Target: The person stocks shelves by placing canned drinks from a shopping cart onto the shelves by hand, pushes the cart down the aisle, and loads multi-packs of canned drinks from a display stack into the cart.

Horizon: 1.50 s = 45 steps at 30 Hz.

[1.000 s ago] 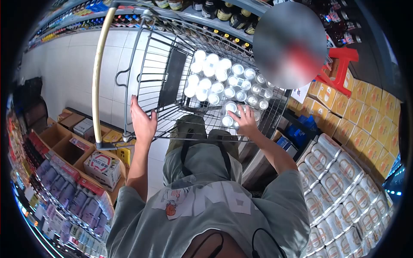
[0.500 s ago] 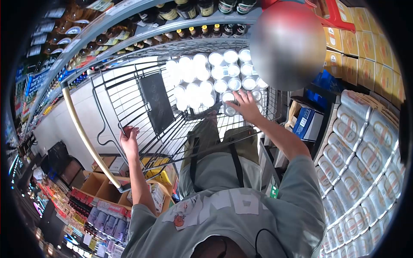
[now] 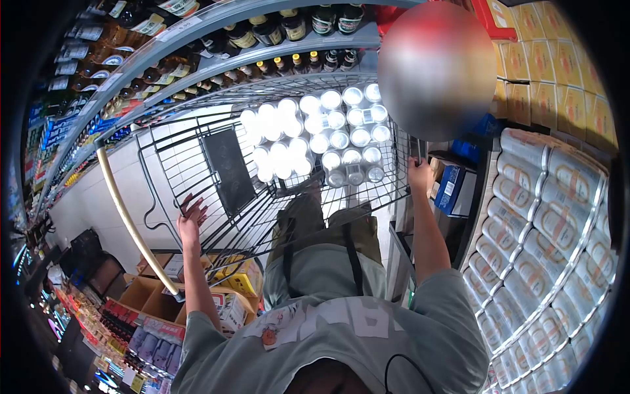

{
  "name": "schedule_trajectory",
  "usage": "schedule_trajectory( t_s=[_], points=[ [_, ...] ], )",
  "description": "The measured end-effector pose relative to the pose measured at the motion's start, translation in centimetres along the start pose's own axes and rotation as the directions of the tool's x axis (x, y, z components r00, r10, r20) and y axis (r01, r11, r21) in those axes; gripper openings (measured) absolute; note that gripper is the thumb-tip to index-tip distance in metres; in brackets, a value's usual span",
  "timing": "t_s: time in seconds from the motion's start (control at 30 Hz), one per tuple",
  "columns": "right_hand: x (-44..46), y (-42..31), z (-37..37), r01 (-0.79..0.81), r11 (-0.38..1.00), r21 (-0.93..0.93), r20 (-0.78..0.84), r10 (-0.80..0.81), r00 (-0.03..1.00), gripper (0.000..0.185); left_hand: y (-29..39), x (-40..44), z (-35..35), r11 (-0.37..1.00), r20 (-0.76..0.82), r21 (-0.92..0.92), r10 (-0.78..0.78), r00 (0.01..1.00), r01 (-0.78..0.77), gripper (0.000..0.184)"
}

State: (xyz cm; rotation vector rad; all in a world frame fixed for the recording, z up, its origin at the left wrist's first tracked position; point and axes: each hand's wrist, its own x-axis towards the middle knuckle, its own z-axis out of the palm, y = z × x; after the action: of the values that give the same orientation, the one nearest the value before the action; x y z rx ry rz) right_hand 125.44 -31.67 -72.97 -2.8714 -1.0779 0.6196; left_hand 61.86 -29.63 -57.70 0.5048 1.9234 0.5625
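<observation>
A wire shopping cart (image 3: 226, 167) stands in front of me, with several packs of shiny-topped cans (image 3: 338, 138) in its basket. The cans at the left are washed out by glare. My left hand (image 3: 191, 218) is at the near side of the basket by the handle end, its fingers spread against the wires. At the far right end of the basket, my right hand (image 3: 420, 176) is closed around the cart's rim. A dark panel (image 3: 227, 169) hangs inside the basket, to the right of the pale handle bar (image 3: 125, 210).
Shelves of bottles (image 3: 262, 33) run along the far side. To the right are stacked yellow cartons (image 3: 548, 62), wrapped packs of cans (image 3: 531, 223) and a blue box (image 3: 455, 190). A blurred figure (image 3: 436, 72) stands at the upper right. Cardboard boxes (image 3: 151, 295) sit at lower left.
My right hand has left the can tops and moved right and down onto the cart's end rim. My left hand's fingers have spread. The view has shifted slightly.
</observation>
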Motion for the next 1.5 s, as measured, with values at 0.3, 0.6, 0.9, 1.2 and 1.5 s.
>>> schedule_trajectory(
  t_s=[0.3, 0.6, 0.9, 1.2, 1.5],
  points=[
    [-2.1, 2.3, -0.1, 0.071, 0.997, 0.008, 0.027, -0.071, 0.997, 0.027, -1.1, -0.2, -0.6, 0.997, 0.037, -0.052, 0.06, 0.997, -0.058, 0.041],
    [-16.1, 6.8, -9.0, 0.294, 0.745, 0.599, -0.158, -0.25, 0.955, 0.042, -5.9, 5.7, -0.3, 0.619, -0.438, 0.785, 0.576, 0.69, -0.019, 0.052],
    [-35.1, 29.6, -13.7, -0.034, 0.271, 0.962, 0.066, -0.109, 0.992, 0.023, -6.4, -25.8, 35.6, 0.466, 0.428, 0.147, 0.765, 0.48, -0.873, 0.07],
    [-40.7, 36.8, -27.6, 0.332, -0.109, 0.937, -0.263, 0.407, 0.875, 0.023, -13.5, -60.1, 44.7, 0.19, 0.812, -0.566, -0.041, -0.583, -0.802, 0.06],
    [-35.0, 35.7, -39.4, 0.52, -0.032, 0.854, -0.479, 0.343, 0.808, 0.026, -9.3, -53.1, 42.6, 0.016, 0.924, -0.354, 0.16, -0.347, -0.935, 0.042]
  ],
)
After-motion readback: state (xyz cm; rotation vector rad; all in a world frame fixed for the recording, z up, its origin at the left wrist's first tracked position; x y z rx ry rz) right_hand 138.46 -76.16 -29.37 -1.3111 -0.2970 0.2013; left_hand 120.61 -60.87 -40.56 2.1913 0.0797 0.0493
